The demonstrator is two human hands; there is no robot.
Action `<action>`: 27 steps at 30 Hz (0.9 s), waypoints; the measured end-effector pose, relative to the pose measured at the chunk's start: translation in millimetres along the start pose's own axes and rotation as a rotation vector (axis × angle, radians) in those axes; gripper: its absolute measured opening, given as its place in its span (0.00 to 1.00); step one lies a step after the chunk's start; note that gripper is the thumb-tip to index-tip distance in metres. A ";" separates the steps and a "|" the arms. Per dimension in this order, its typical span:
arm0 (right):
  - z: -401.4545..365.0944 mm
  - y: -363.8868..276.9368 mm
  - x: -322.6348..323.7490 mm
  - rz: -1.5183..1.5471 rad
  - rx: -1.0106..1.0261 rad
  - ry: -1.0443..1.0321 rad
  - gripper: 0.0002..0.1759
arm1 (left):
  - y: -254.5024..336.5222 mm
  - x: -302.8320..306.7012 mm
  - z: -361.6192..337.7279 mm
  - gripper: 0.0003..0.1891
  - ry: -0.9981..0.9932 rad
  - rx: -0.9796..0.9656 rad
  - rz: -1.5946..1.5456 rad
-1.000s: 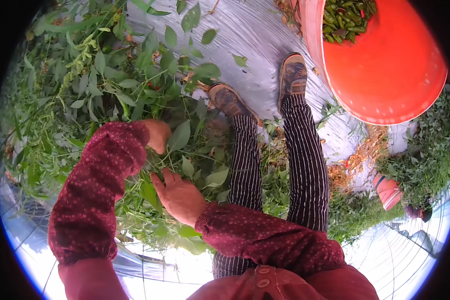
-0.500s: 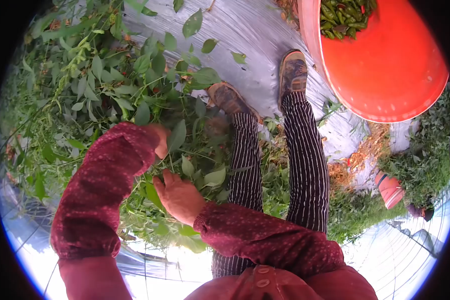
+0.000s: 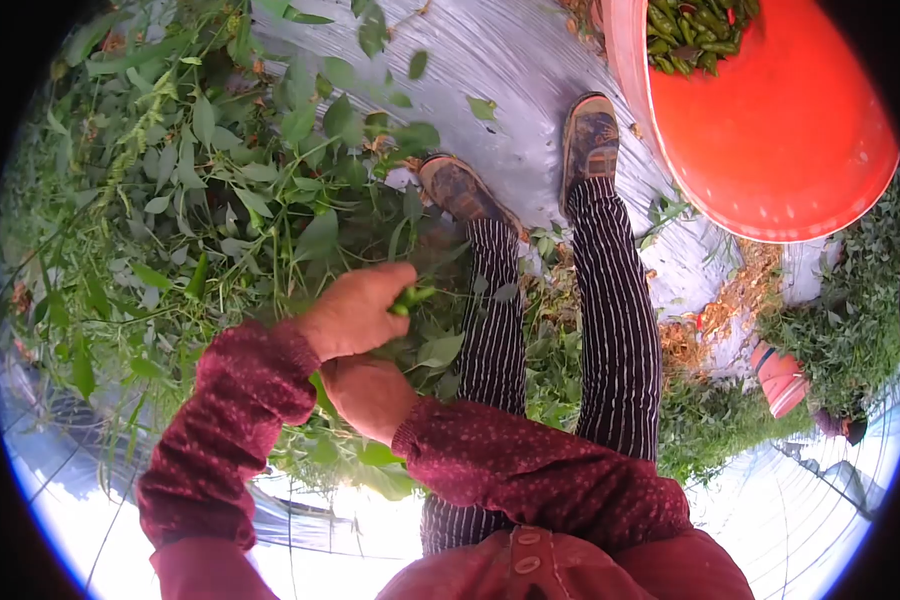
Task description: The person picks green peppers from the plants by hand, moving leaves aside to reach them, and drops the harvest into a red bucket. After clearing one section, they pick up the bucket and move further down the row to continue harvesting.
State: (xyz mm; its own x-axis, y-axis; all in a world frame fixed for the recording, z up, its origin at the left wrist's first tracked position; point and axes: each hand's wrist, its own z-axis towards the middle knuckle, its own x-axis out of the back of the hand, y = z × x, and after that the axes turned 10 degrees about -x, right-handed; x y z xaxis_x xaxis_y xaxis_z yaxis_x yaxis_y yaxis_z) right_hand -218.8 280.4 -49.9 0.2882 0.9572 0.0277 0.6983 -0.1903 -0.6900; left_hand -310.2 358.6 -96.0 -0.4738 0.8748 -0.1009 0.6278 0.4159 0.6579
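Observation:
My left hand (image 3: 355,312) is closed on a green pepper (image 3: 410,298), whose end sticks out past the fingers over the leaves. Just below it, my right hand (image 3: 370,398) lies close against the left wrist, its fingers hidden behind the left hand and foliage. Leafy pepper plants (image 3: 260,200) surround both hands. Another green pepper (image 3: 198,277) hangs among the leaves to the left. At the top right, a red bucket (image 3: 770,130) holds a pile of green peppers (image 3: 695,32).
My shoes (image 3: 590,150) stand on silvery plastic sheeting (image 3: 510,60) between the plants and the bucket. Dry straw (image 3: 682,345) lies to the right. Farther right are a smaller reddish bucket (image 3: 780,380) and more plants (image 3: 850,330).
My left hand has come out of the leaves toward the right, and a green pepper now shows in it. The right hand's fingers, visible before, are now hidden.

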 end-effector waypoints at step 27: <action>-8.2 17.7 -14.9 0.182 0.041 -0.085 0.12 | -69.7 -50.2 109.7 0.07 0.330 0.019 0.163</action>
State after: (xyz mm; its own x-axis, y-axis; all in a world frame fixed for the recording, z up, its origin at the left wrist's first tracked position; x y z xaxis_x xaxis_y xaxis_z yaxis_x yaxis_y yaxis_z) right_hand -205.4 261.0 -56.5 0.3493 0.9232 -0.1603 0.6119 -0.3543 -0.7071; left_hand -262.4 312.8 -218.7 -0.5384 0.8041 0.2519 0.7213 0.2853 0.6311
